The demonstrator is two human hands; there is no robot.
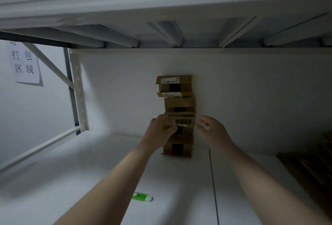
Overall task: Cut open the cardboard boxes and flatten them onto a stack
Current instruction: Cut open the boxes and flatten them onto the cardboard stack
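Against the white back wall stands a tall stack of cardboard boxes point(177, 115) sealed with black tape. The left hand point(159, 131) grips a box midway up. The right hand point(213, 131) hovers just beside the stack, fingers curled; whether it holds anything cannot be told. A small green-and-white object point(142, 197) lies near the forearms, and a flat brown cardboard pile point(309, 169) sits far right. The tabletop point(89, 170) is white, with a shelf point(161, 0) overhead. A paper sign point(24, 63) reads 打包区域.

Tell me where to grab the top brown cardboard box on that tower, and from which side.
Grip the top brown cardboard box by its left and right side faces, coming from the front. The white back wall is right behind the tower, and this box overhangs the one below leftward, so squeeze evenly.
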